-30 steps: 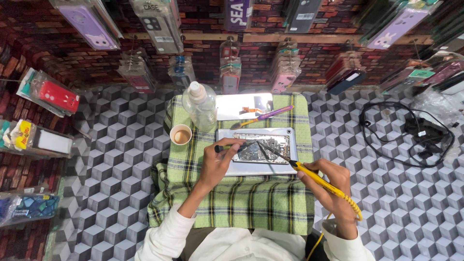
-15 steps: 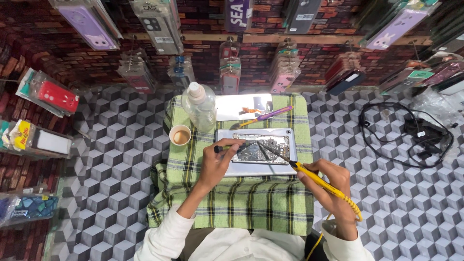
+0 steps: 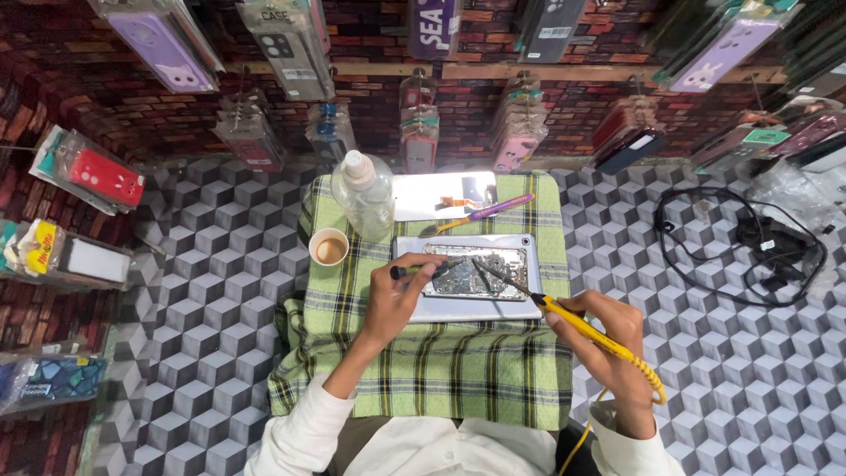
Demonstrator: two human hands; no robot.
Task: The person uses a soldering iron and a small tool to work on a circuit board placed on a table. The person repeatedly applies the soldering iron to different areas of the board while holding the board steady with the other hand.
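My right hand (image 3: 608, 339) is clamped on the yellow soldering iron (image 3: 577, 322), its tip over the opened phone (image 3: 471, 275) on the green plaid cloth (image 3: 441, 370); my left hand (image 3: 394, 295) pinches a thin dark tool (image 3: 419, 269) at the phone's left edge. I judge a slip could scorch the glinting board, and the paper cup (image 3: 330, 246) and clear plastic bottle (image 3: 363, 189) left of the phone could tip.

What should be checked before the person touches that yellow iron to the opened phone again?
1. Yellow iron held in right hand: ok.
2. Iron tip over the opened phone, actual contact: cannot tell.
3. Left hand holding a thin dark tool at the phone: ok.
4. Phone lying flat on the green checked cloth: ok.
5. Small cup and plastic bottle standing close beside the phone: not ok, spill risk.
6. Iron's cord clear of the work: ok, it trails toward the person.
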